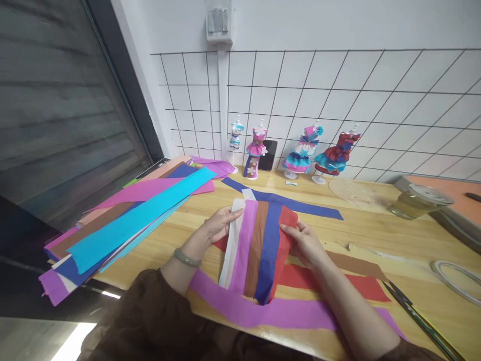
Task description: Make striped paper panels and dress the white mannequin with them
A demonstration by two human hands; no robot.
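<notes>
1. At left, a stack of colored strips [143, 215] lies uncombined on the table [391, 235].
2. Four loose strips lie apart from the panel's bands: purple [263, 313] near, red [368, 287] and brown [353, 263] at right, blue [311, 205] far.
3. Between the hands, above the table's near middle, the striped panel [256, 250] has five bands side by side; how they are joined, I cannot tell. The left hand [221, 224] pinches its white edge, the right hand [303, 242] its red.
4. Far back, four miniature dresses [335, 155] look finished.
5. A tiny bow [290, 183] lies before them.
</notes>
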